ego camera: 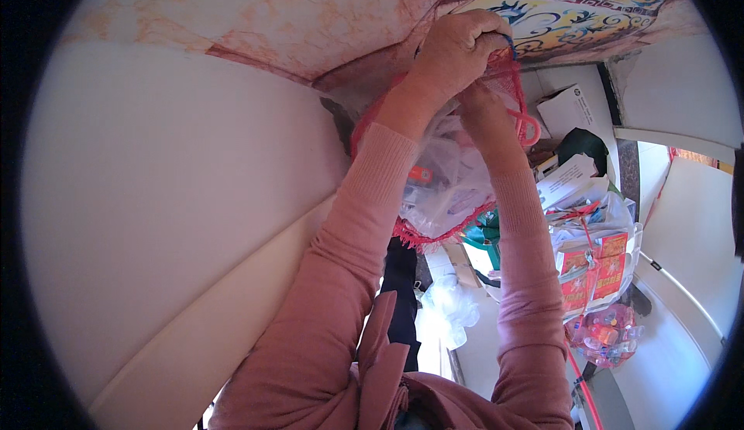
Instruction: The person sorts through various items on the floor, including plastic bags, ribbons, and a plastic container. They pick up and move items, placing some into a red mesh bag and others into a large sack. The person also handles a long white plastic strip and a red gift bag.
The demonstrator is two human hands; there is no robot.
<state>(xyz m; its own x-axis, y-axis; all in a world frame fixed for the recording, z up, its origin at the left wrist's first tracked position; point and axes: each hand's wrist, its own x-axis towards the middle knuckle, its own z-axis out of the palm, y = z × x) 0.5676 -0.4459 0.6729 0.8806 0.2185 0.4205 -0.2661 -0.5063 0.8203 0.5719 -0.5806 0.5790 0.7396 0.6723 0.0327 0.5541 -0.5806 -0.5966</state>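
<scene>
A red mesh bag (503,75) with a frayed red edge hangs open in front of me. Inside it are a clear plastic bag (444,156), a small orange-red package (420,174) and other items too blurred to name. My left hand (459,43) is closed around the upper rim of the mesh, close to the patterned wall. Just below it, my right hand (483,104) reaches up against the same rim; its fingers are mostly hidden behind my left hand. A pink plastic hook or handle (530,129) sticks out beside my right wrist.
A white wall panel (186,139) stands close on the left. To the right are a white box (565,109), a tied stack of red cartons (596,267) and a net of plastic bottles (607,337). Lower down lies a translucent plastic bag (450,308).
</scene>
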